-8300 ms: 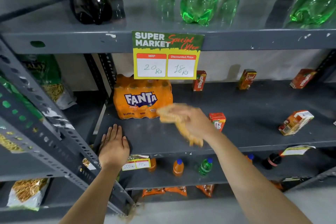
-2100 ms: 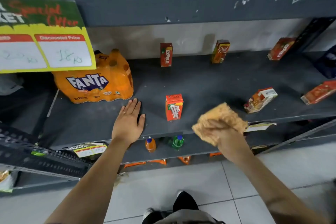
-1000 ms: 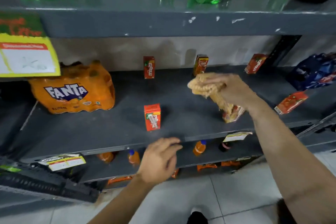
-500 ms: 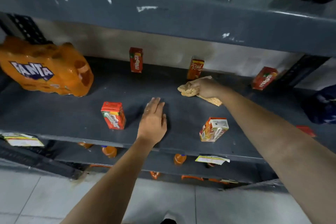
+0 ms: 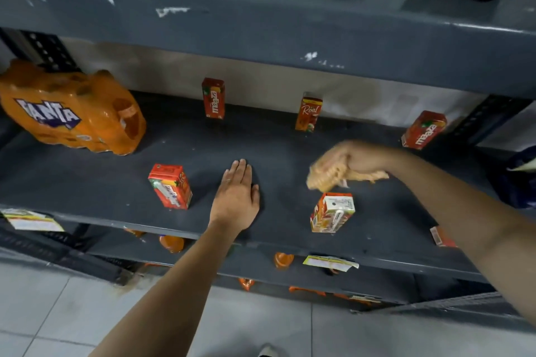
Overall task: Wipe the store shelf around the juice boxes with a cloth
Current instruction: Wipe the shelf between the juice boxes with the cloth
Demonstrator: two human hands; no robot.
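Note:
The dark grey shelf (image 5: 87, 182) carries several small juice boxes. Three stand along the back wall: a red one (image 5: 213, 98), an orange-red one (image 5: 308, 111) and a tilted red one (image 5: 424, 130). Nearer the front are a red box (image 5: 170, 186) and a tilted white-topped box (image 5: 333, 212). My right hand (image 5: 361, 158) is shut on a bunched tan cloth (image 5: 326, 175), blurred, just behind the white-topped box. My left hand (image 5: 236, 197) lies flat, palm down, on the shelf between the two front boxes.
An orange shrink-wrapped Fanta pack (image 5: 69, 116) sits at the shelf's left end. A blue package (image 5: 519, 177) is at the right end. The upper shelf (image 5: 261, 32) overhangs, with green and dark bottles on it. Small bottles and price tags are on the shelf below.
My right hand has dragged the cloth forward and to the right, from beside the orange-red back box to just behind the white-topped box. My left hand stays flat on the shelf.

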